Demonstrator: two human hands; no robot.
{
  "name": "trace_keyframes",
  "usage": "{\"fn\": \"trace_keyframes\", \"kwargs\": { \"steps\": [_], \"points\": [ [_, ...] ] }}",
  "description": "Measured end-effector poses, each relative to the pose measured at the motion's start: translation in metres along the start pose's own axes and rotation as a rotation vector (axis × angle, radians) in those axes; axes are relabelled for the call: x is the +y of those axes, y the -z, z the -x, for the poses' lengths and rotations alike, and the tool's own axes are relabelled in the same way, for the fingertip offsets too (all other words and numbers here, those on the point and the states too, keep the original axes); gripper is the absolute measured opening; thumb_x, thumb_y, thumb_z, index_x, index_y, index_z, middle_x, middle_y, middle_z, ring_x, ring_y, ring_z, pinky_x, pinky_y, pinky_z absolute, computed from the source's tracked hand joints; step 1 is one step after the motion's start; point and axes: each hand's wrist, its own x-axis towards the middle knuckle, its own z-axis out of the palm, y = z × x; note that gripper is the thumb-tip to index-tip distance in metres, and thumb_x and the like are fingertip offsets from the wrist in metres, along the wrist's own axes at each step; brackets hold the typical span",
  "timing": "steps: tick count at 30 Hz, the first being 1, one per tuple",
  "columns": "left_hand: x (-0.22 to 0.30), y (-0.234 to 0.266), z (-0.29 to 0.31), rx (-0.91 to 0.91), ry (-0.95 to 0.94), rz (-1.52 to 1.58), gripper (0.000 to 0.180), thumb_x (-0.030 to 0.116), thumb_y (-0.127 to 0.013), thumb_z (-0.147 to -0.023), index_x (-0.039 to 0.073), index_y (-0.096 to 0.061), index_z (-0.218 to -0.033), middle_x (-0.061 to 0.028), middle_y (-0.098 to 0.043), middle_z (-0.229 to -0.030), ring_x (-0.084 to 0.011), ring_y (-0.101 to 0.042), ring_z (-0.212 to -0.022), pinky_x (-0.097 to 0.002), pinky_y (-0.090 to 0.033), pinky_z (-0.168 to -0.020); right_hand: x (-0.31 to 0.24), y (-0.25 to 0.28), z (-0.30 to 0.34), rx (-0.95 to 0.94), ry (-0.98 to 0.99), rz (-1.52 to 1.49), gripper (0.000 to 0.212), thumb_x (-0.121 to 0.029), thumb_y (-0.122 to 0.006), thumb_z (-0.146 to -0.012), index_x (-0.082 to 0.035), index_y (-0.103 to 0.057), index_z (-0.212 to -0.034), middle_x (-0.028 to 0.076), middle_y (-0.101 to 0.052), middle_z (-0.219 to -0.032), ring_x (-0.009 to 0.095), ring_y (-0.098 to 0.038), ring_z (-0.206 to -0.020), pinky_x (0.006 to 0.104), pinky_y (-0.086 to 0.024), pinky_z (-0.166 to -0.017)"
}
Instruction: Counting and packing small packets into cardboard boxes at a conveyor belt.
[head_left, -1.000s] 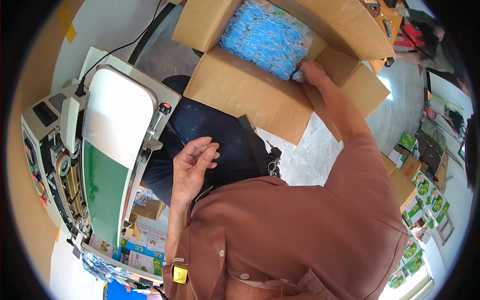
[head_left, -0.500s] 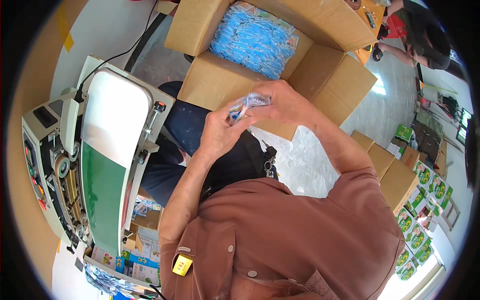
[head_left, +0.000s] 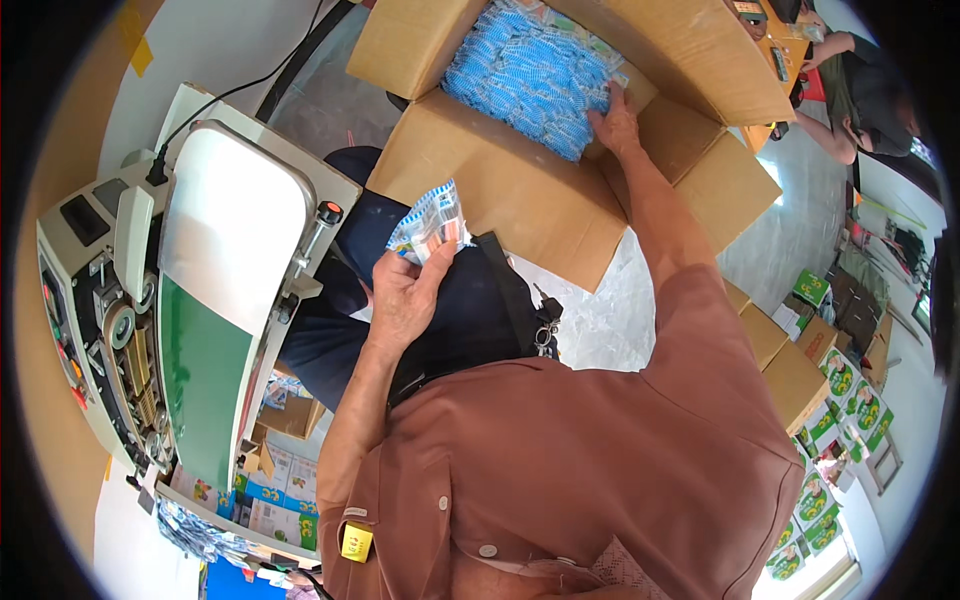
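Note:
My left hand (head_left: 405,300) is closed on a small clear plastic packet (head_left: 437,218) with blue-and-white striped edges, pinched between thumb and fingers above my lap. What lies inside the packet is hard to make out. My right arm stretches forward into a large open cardboard box (head_left: 500,180). There my right hand (head_left: 617,125) is at the right edge of a heap of blue-and-white packets (head_left: 525,75), its thumb and fingers apart. Whether its fingertips touch the packets I cannot tell.
A machine with a white-and-green belt (head_left: 215,370) stands close at my left. Cardboard cartons (head_left: 785,370) are stacked at the right. Another person (head_left: 870,100) is at the far right, beside an orange table (head_left: 775,50). Boxes of packets sit below the machine.
My right hand has left the packet and reached forward into the box. My left hand has kept the packet and moved slightly left and nearer to me.

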Motion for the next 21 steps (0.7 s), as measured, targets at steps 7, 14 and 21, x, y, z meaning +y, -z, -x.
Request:
{"fn": "trace_keyframes", "kwargs": {
  "steps": [7, 14, 21],
  "points": [
    [-0.001, 0.005, 0.004, 0.054, 0.034, -0.002, 0.021, 0.011, -0.066, -0.096, -0.002, -0.068, -0.113, -0.0049, -0.071, -0.104, -0.0104, -0.065, -0.09, -0.0283, -0.056, -0.081, -0.005, -0.019, -0.008, 0.095, 0.032, -0.05, 0.065, -0.018, -0.072, -0.081, -0.011, -0.049, -0.141, 0.024, -0.053, -0.137, 0.039, -0.05, -0.128, 0.0409, -0.043, -0.107],
    [-0.004, 0.0, -0.002, 0.015, 0.006, 0.04, 0.021, 0.01, -0.066, -0.096, 0.0, -0.068, -0.114, 0.0038, -0.067, -0.098, -0.0014, -0.056, -0.086, -0.0185, -0.045, -0.073, 0.006, 0.005, -0.013, 0.151, 0.088, -0.192, 0.034, -0.008, -0.065, -0.081, -0.007, -0.072, -0.114, 0.018, -0.067, -0.119, 0.035, -0.063, -0.111, 0.0381, -0.048, -0.101],
    [0.001, 0.005, 0.0, -0.017, 0.053, -0.038, 0.019, 0.012, -0.068, -0.095, 0.0, -0.07, -0.11, 0.0015, -0.067, -0.105, -0.0027, -0.057, -0.087, -0.0194, -0.047, -0.074, 0.007, 0.059, -0.02, 0.119, 0.067, 0.047, 0.032, -0.008, -0.064, -0.084, -0.011, -0.072, -0.115, 0.017, -0.073, -0.097, 0.029, -0.071, -0.09, 0.0367, -0.054, -0.085]
  ]
}}
